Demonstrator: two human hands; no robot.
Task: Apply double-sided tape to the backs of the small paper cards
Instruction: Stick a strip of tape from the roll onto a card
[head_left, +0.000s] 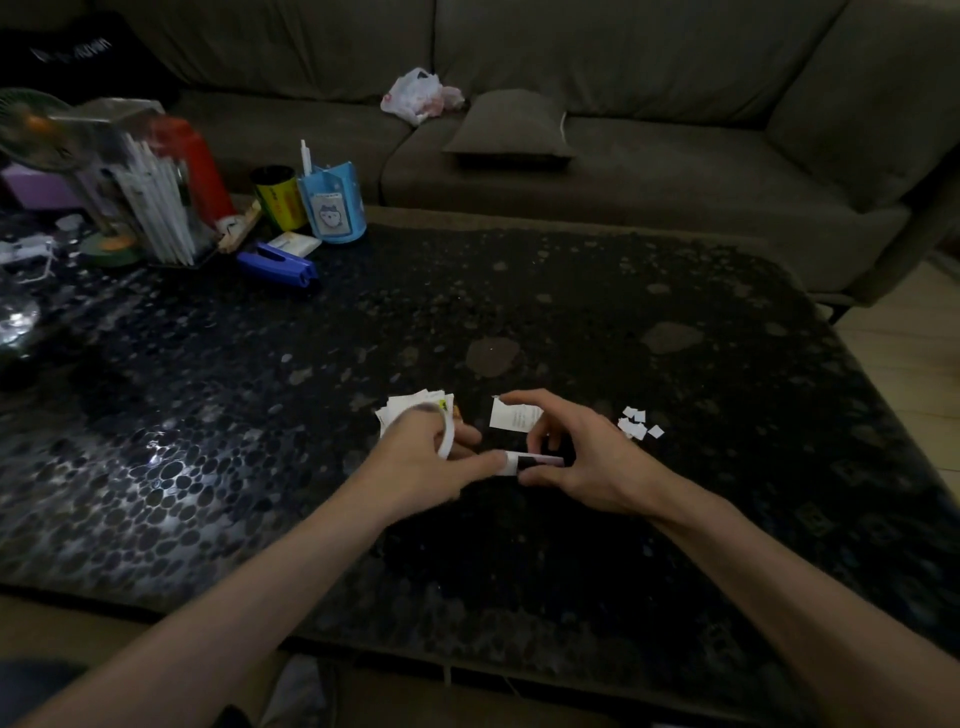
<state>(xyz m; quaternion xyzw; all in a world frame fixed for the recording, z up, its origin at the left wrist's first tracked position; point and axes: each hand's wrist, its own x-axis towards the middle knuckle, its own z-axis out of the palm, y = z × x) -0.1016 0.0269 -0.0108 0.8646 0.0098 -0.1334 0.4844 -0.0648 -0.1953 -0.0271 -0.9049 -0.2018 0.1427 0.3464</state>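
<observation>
My left hand (431, 457) grips a white roll of double-sided tape (445, 436), with a strip of tape pulled out to the right. My right hand (576, 457) pinches a small card (535, 460) at the end of that strip, its fingers curled round the card. Behind my left hand lies a pile of small paper cards (410, 408) on the dark pebbled table (260, 441). One white card (511, 417) lies face down just behind my right fingers. Several tiny white paper scraps (638, 422) lie to the right.
At the table's back left stand a blue pen holder (332, 208), a yellow-black can (278, 197), a blue stapler (278, 265), a clear rack of pens (150, 208) and a small fan (31, 130). A grey sofa (623, 156) with a cushion and a plastic bag runs behind.
</observation>
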